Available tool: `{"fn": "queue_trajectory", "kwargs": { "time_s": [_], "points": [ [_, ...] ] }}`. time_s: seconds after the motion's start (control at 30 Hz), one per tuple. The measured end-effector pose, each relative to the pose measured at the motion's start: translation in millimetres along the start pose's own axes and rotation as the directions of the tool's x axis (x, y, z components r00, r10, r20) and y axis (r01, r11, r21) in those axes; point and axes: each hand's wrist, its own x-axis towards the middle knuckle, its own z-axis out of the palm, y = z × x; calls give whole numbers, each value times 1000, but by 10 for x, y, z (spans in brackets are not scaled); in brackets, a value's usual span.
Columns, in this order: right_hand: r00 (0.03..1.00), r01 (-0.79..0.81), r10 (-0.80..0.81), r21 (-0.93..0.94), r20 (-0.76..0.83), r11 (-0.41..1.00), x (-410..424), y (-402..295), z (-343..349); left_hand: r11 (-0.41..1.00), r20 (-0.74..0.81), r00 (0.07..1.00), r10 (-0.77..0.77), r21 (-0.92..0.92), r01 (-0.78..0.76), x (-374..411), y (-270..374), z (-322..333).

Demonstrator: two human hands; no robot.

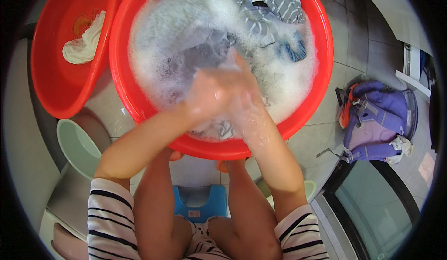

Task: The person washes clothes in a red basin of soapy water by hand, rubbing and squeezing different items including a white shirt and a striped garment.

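Note:
Both hands are together, wet and motion-blurred, low over a large red plastic basin (324,85) of foamy water. My left hand (211,87) is closed in against my right hand (246,89), whose fingers point away from me. Just beyond them a dark grey cloth (206,56) lies partly under the suds; blur hides whether either hand grips it. A pale, wet garment (171,19) bulges from the foam at the far left. Toward the far right float a grey-and-white striped garment (279,2) and some bunched blue fabric (297,49).
A second red basin (52,75) leans at the left, with a white cloth (87,42) inside. Below it stands a pale green bucket (77,148). A blue plastic stool (200,204) sits beneath me. On the tiled floor to the right lies a purple backpack (377,120) near a glass-fronted panel (377,204).

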Motion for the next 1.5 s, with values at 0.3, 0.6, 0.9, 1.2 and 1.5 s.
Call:
{"fn": "queue_trajectory", "kwargs": {
  "time_s": [0.3,0.6,0.9,1.2,1.5],
  "points": [
    [954,-299,298,114,29,947,-27,-1,-201,995,74,993,-95,-26,97,55,150,-50],
    [994,108,-93,-704,60,702,-230,-814,-208,794,-37,810,-586,173,582,-58,-438,-652],
    [923,372,-293,-779,251,504,-152,-346,-258,869,233,911,-340,448,210,-143,-233,-289],
    [944,5,-285,-852,-170,524,333,-130,-426,642,483,432,-762,475,602,40,-736,-6],
    [945,-320,327,235,9,918,-100,-412,161,991,94,988,-123,-31,127,38,236,-77]
  ]
}}
